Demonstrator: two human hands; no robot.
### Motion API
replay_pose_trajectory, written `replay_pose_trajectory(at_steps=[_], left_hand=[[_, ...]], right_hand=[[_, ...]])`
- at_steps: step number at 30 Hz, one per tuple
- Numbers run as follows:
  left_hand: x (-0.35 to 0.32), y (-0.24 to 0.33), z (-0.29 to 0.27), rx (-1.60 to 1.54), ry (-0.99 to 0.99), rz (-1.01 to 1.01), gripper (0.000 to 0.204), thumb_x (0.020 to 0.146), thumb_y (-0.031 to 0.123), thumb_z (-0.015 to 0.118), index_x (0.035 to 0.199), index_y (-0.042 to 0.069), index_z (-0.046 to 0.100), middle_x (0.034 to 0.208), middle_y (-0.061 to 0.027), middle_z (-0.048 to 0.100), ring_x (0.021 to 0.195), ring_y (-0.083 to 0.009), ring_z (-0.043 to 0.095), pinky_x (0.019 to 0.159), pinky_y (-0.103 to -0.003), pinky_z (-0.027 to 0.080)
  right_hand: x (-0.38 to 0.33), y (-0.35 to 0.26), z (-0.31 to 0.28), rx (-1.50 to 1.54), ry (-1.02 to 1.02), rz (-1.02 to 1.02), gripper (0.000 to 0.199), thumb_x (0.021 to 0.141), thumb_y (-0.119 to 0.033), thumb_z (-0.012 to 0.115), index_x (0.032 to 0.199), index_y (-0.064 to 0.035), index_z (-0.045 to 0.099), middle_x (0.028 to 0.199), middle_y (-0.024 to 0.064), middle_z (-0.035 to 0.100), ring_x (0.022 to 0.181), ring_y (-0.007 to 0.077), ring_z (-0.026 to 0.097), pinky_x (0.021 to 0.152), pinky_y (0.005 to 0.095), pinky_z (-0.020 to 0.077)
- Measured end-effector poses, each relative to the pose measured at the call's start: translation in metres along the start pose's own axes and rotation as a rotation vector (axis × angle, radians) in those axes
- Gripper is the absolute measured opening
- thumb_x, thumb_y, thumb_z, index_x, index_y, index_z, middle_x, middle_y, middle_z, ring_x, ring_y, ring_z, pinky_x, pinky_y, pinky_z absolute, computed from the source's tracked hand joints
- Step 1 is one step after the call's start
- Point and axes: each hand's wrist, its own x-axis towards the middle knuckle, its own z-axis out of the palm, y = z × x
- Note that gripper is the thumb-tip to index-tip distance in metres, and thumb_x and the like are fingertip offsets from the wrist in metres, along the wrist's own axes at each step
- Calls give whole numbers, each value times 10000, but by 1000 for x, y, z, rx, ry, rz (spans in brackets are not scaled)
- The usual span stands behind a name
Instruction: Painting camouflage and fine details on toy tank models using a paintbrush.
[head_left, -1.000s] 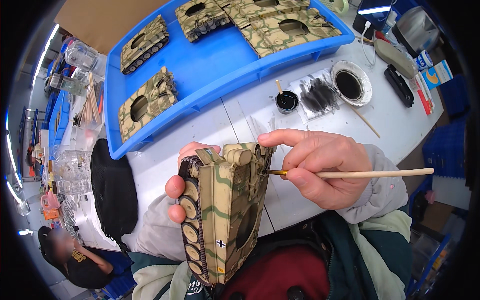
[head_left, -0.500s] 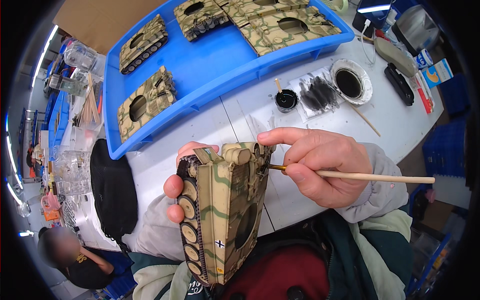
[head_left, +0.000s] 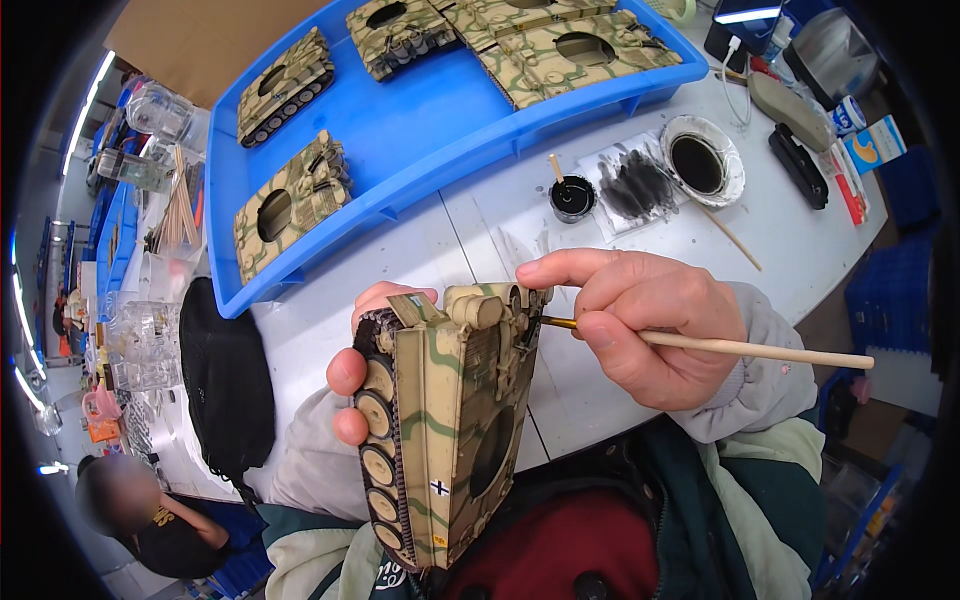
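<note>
A camouflaged model tank hull, tan with green stripes, is tilted on its side in front of me. My left hand is wrapped round it from behind, fingertips showing by the road wheels. In my right hand is a thin paintbrush with a pale wooden handle, pinched between thumb and fingers. Its dark tip meets the detailed end of the hull, or lies just beside it; I cannot tell which. The outstretched right index finger rests at the hull's upper edge.
Beyond the hull, a blue tray carries several similar hulls. To its right are a small pot of black paint, a black-smeared tissue and a white-rimmed dish of black liquid. A black pouch lies at left; a person sits beyond.
The brush has shifted slightly to the right, its tip drawn back a little from the hull's detailed end. The hull and my left hand stay put.
</note>
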Motion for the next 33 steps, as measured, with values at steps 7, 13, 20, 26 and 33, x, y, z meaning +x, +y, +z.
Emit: replay_pose_trajectory(at_steps=[7,13,20,26,33], left_hand=[[2,-1,4,-12,19,7,742,782,463,641,1278,18,314,1271,-118,391,1218,-262,358,1024,-447,292],[5,-3,7,-31,37,21,728,782,472,638,1248,7,328,1235,-121,414,1197,-261,378,1006,-442,313],[8,-1,6,-3,13,29,751,798,486,610,1280,-2,306,1272,-134,395,1215,-269,365,1023,-447,300],[12,0,9,-29,-68,44,749,814,500,578,1310,10,304,1313,-139,359,1242,-270,332,1042,-462,276],[17,-7,7,-37,-145,146,655,847,480,541,1324,76,345,1312,-141,344,1248,-281,315,1037,-491,274]], right_hand=[[1,-7,3,139,99,141,102,800,91,576,799,15,507,648,76,559,584,153,575,797,454,526],[1,-12,2,211,90,180,117,792,85,597,797,2,515,673,87,581,614,152,592,816,456,516],[2,-8,-2,82,-31,70,117,763,80,636,771,3,549,669,77,582,581,164,570,804,457,525],[2,-4,-2,61,-57,27,133,752,73,650,752,2,537,652,78,571,561,190,562,793,453,532],[1,-4,0,52,-47,34,135,749,64,656,750,0,537,648,74,569,554,192,557,786,447,535]])
